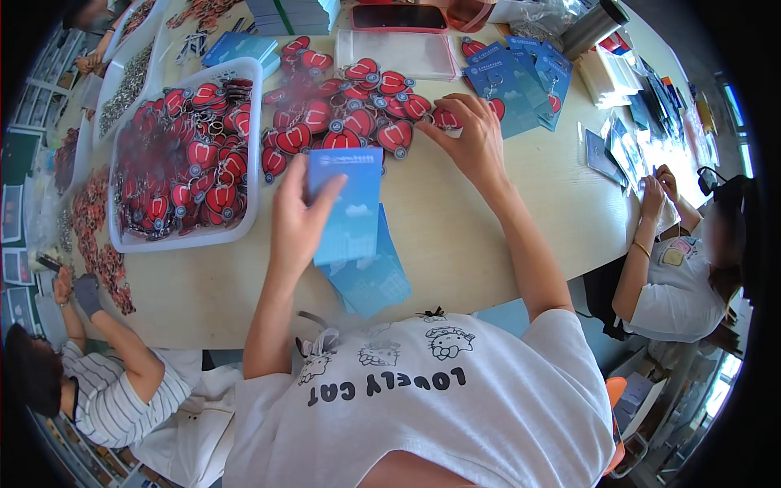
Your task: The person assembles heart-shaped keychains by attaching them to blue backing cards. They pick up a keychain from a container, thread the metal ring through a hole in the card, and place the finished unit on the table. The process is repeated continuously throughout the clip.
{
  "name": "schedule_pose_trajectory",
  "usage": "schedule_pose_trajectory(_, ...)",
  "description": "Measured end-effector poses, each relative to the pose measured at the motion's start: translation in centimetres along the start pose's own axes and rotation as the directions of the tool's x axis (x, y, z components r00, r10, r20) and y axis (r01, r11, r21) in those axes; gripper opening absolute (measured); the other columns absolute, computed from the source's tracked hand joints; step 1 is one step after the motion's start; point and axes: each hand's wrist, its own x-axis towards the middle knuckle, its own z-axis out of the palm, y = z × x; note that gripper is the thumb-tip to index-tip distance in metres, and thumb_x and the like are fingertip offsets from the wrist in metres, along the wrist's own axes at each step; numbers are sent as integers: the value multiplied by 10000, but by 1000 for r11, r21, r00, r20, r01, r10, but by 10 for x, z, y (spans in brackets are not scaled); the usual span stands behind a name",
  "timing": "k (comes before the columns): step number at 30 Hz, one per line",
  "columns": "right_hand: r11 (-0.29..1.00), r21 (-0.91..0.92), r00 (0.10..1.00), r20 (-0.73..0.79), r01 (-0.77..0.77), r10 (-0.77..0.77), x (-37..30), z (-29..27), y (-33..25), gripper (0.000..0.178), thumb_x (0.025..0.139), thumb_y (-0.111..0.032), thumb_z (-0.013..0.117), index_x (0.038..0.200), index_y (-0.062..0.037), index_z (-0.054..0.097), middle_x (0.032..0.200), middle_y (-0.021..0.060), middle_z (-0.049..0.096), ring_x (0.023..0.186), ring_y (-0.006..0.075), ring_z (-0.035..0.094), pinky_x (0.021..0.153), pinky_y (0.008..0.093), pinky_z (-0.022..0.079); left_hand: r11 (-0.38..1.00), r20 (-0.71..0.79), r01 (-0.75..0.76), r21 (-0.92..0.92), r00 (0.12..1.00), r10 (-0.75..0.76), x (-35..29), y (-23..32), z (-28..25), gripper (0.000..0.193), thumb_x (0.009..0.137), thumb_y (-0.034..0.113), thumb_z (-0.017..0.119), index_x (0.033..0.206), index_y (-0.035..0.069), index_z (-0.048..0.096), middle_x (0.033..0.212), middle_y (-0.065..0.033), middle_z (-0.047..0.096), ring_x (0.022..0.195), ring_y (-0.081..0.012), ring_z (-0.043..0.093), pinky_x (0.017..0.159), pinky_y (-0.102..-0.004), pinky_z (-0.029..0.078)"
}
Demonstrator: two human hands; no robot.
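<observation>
My left hand (297, 215) holds a blue card (350, 203) with a cloud print upright, the thumb across its front. Just below it, more blue cards (374, 281) lie fanned near the table's front edge. My right hand (476, 142) reaches to the right end of a pile of red keychains (358, 122). Its thumb and forefinger are curled around one red keychain (446, 119) on the table; the fingers partly cover it.
A white bin (254, 163) full of red keychains stands at left. Blue cards with keychains attached (508, 89) lie at right. At the back are a phone (399, 16), clear plastic sleeves (399, 53) and a metal flask (595, 26). Co-workers sit at both sides.
</observation>
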Motion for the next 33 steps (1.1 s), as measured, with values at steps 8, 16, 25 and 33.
schedule_pose_trajectory(8,966,235,987,140,-106,75,7,-8,6,158,778,-126,717,919,-55,725,939,68,684,853,196,626,725,321,491,954,-194,-119,-276,979,66,14,14,-5,200,979,120,506,1123,-12,552,1039,-39,608,962,-80,551,875,-231,414)
schedule_pose_trajectory(16,607,679,872,487,-413,49,32,-62,-28,228,898,-71,614,1103,16,663,941,84,671,797,133,646,731,236,530,952,-254,-287,-107,933,253,51,18,15,165,965,131,546,1002,-28,567,855,-8,578,768,-49,513,687,-199,415)
schedule_pose_trajectory(25,286,892,936,320,-349,144,37,-48,-81,141,860,-26,662,972,52,629,875,106,689,782,161,686,690,237,552,869,-151,-255,-424,966,210,40,37,47,222,934,111,597,1113,-19,601,1022,-39,640,920,-65,575,826,-216,450)
schedule_pose_trajectory(33,411,863,956,262,-294,133,34,-56,-97,78,833,-20,690,881,32,656,809,72,686,733,134,663,643,227,529,827,-141,-272,-492,962,233,39,35,46,179,905,98,638,1051,-6,626,968,-19,632,889,-76,588,804,-231,474)
